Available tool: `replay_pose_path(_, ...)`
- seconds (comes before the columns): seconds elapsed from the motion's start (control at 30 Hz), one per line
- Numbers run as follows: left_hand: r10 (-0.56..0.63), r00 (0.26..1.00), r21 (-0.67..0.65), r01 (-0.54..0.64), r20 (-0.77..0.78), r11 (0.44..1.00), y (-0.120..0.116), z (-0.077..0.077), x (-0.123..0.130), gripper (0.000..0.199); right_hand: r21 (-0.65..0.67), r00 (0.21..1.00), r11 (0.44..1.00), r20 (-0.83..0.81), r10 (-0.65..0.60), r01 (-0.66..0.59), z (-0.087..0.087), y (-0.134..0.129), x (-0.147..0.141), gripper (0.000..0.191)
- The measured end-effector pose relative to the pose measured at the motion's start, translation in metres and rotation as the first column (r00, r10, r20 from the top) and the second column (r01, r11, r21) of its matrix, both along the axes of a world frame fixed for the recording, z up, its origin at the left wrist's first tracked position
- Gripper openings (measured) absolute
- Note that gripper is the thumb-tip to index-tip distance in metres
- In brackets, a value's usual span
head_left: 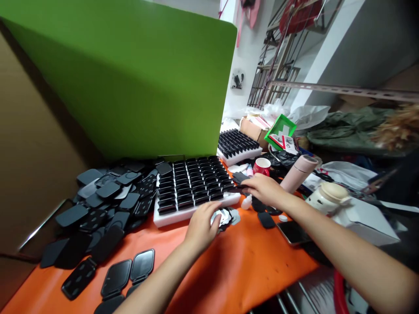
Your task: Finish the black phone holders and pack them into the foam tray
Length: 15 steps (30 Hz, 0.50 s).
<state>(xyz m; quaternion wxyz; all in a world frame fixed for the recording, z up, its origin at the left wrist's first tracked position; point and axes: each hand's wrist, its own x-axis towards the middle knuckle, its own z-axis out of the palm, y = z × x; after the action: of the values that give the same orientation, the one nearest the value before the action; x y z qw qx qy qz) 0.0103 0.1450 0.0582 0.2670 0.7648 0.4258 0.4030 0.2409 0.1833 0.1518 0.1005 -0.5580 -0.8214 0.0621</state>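
My left hand (203, 224) is over the front edge of a white foam tray (196, 209), thumb and fingers apart. Beside its thumb lies a small pile of white and greyish discs (225, 216) on the orange table cover. The tray's slots hold rows of black compacts (186, 190) standing on edge. At the tray's right side, my right hand (262, 189) pinches a dark flat piece (239, 188) that looks like a black compact, partly hidden by the fingers. A small translucent bottle (246, 202) stands between the hands.
Loose black compacts (108, 189) are heaped at the left, with opened mirrored ones (143, 264) in front. A second filled tray (240, 155), a red mug (262, 166), a pink tumbler (299, 173) and a phone (293, 233) lie rightward. A green board (147, 83) rises behind.
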Motion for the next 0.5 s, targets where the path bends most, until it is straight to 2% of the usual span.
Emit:
replay_pose_path(0.07, 0.001, 0.996, 0.074, 0.005, -0.088, 0.997, 0.019, 0.005, 0.005, 0.032, -0.068, 0.962, 0.992, 0.246, 0.119, -0.105, 0.003, 0.028, 0.003, 0.022)
replay_pose_path(0.13, 0.018, 0.986, 0.129, 0.004, -0.165, 0.992, 0.034, 0.006, 0.011, 0.033, -0.119, 0.932, 0.982, 0.318, 0.175, -0.144, -0.003, 0.046, 0.0, 0.021)
replay_pose_path(0.27, 0.039, 0.955, 0.188, 0.019, -0.295, 0.982, 0.048, 0.004, 0.021, 0.038, -0.175, 0.925, 0.97, 0.31, 0.22, -0.171, -0.02, 0.063, -0.006, 0.019)
replay_pose_path(0.5, 0.0, 0.896, 0.214, 0.106, -0.444, 0.971, 0.054, 0.0, 0.035, 0.058, -0.284, 0.92, 0.943, 0.295, 0.258, -0.173, -0.031, 0.072, -0.014, 0.017)
